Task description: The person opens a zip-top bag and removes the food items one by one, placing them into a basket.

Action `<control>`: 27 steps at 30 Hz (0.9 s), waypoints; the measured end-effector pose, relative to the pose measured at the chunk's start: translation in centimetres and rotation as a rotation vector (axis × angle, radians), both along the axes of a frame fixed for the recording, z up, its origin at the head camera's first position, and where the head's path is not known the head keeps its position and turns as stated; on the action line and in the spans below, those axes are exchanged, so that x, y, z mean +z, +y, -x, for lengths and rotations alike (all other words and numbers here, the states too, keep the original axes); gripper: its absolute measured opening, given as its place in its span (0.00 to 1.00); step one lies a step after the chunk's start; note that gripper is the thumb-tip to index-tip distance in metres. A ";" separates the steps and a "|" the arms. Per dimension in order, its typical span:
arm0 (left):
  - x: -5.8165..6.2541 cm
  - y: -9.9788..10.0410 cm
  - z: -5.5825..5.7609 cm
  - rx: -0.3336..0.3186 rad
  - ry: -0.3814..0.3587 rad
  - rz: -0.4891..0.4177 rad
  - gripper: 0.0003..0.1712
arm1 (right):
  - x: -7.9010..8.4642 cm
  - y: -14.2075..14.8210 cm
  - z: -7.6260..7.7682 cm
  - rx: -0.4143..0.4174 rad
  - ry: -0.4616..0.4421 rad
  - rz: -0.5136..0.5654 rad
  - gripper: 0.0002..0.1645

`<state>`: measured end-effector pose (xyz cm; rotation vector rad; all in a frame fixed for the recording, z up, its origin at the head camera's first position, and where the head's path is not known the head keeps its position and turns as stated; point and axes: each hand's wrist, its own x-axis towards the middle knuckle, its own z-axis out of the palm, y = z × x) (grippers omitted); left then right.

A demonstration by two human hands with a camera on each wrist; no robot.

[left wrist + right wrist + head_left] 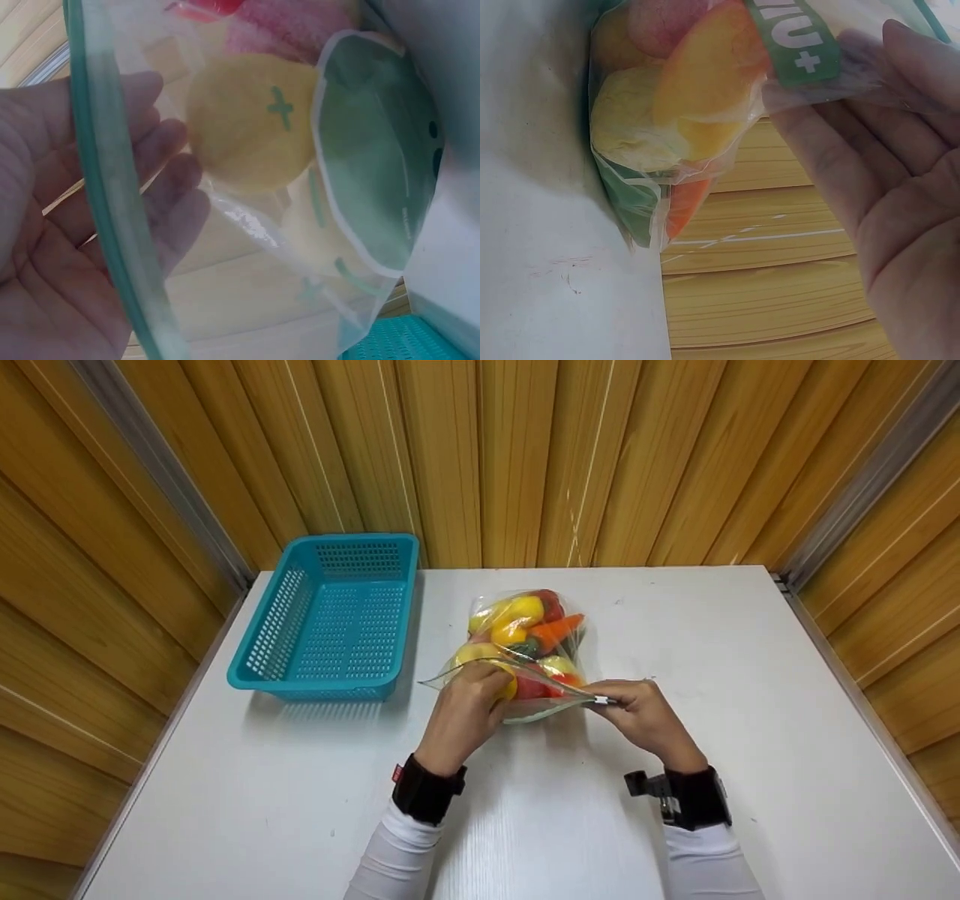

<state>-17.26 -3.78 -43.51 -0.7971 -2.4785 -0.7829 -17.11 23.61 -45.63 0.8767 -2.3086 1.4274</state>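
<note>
A clear zip bag [544,707] full of fruit and vegetables lies on the white table, its mouth toward me. Through the film show a carrot [559,632], a yellow curved piece [517,609] and several red and green ones. My left hand [469,701] reaches into the mouth, fingers loosely extended; in the left wrist view its fingertips are right beside a round yellow fruit [251,124], behind the green zip edge [105,195]. At the mouth's right corner my right hand [641,712] pinches the bag's edge near a white slider [602,700].
An empty teal basket [322,685] with perforated walls stands at the table's back left, left of the bag. Wood-patterned panels [517,465] rise behind the table [712,630] and along both sides.
</note>
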 end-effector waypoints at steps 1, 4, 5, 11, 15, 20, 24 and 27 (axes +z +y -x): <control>-0.1 0.1 0.1 0.004 0.000 -0.003 0.09 | 0.0 0.0 0.0 -0.001 -0.002 0.001 0.15; -0.6 0.2 0.3 0.019 0.007 -0.011 0.14 | 0.0 0.0 0.0 -0.012 -0.006 0.003 0.14; -0.7 0.3 0.4 0.025 0.013 -0.014 0.15 | 0.0 0.0 0.0 -0.015 -0.007 0.003 0.14; -1.5 0.4 0.8 0.057 0.062 -0.012 0.18 | -0.1 0.2 -0.1 -0.030 -0.025 -0.005 0.12; -1.9 0.4 1.0 0.072 0.050 -0.010 0.21 | -0.1 0.3 0.0 -0.046 -0.038 -0.015 0.12; -2.5 0.6 1.5 0.063 -0.018 -0.023 0.25 | -0.1 0.6 0.0 -0.070 -0.049 -0.037 0.12; -3.0 0.9 1.8 0.049 -0.069 -0.041 0.26 | 0.0 0.8 0.0 -0.095 -0.061 -0.053 0.11; -3.4 1.0 2.0 0.039 -0.081 -0.054 0.26 | 0.0 0.9 0.0 -0.106 -0.066 -0.065 0.11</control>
